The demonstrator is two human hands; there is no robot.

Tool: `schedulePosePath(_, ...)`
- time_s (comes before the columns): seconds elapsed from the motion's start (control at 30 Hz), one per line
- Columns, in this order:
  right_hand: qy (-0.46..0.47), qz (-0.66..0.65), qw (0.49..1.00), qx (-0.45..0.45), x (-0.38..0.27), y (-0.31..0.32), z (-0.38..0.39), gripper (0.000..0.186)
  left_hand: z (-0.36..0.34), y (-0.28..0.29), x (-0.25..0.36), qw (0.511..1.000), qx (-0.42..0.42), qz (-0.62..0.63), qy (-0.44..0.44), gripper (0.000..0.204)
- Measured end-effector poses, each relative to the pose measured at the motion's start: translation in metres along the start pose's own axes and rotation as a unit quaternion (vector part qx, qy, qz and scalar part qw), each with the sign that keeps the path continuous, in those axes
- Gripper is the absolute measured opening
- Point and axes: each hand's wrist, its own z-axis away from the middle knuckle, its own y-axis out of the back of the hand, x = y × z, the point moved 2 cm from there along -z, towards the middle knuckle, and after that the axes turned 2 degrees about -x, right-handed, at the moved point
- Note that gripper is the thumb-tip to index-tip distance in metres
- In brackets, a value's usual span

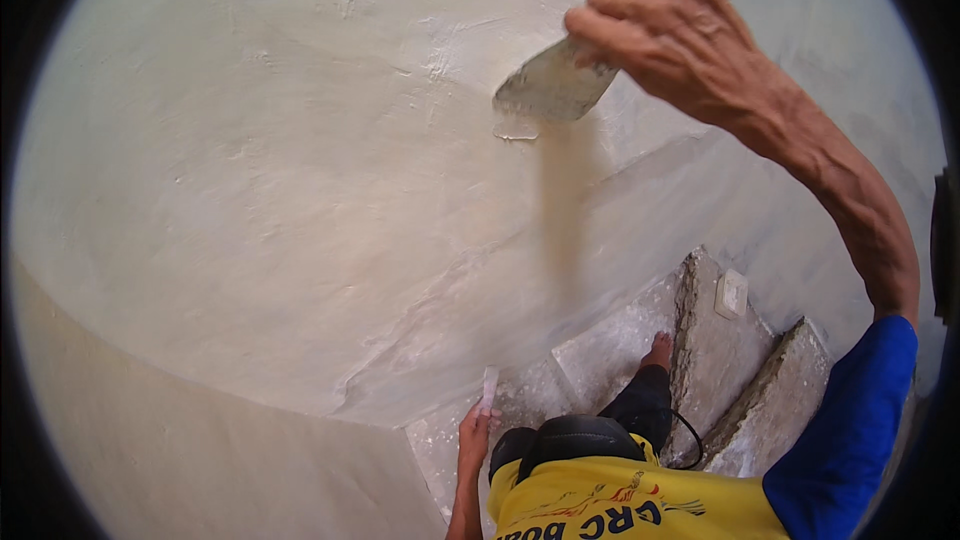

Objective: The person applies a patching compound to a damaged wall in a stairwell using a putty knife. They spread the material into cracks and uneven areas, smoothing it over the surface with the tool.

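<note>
Right hand (672, 22) top right, trowel (552, 86) in its grip, blade against wall (250, 190). Left hand (474, 437) low centre, holding scraper (489, 386). Stair steps (720, 340) below right; foot (658, 350) on step.

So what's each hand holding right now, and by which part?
Right hand holds a trowel by its handle. Left hand pinches a small white piece by its lower end.
</note>
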Motion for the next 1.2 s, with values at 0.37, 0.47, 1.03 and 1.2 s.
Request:
schedulePosePath(0.37,-0.01,-0.108,0.992,0.06,-0.049,-0.009,0.021,0.012,-0.008,0.0,-0.011,1.0,-0.019,0.019,0.016,0.036)
schedulePosePath(0.47,0.039,-0.099,0.994,-0.001,-0.067,-0.016,0.007,0.009,-0.008,0.001,-0.009,0.999,-0.022,0.019,0.017,0.036)
schedulePosePath(1.03,-0.083,-0.063,0.994,0.031,-0.013,0.01,0.032,0.014,0.016,-0.021,0.094,0.997,-0.064,0.013,-0.035,0.034)
schedulePosePath(1.2,-0.238,-0.365,0.9,-0.023,0.003,0.028,0.067,0.017,0.026,-0.018,0.161,0.995,-0.055,0.062,-0.055,0.035)
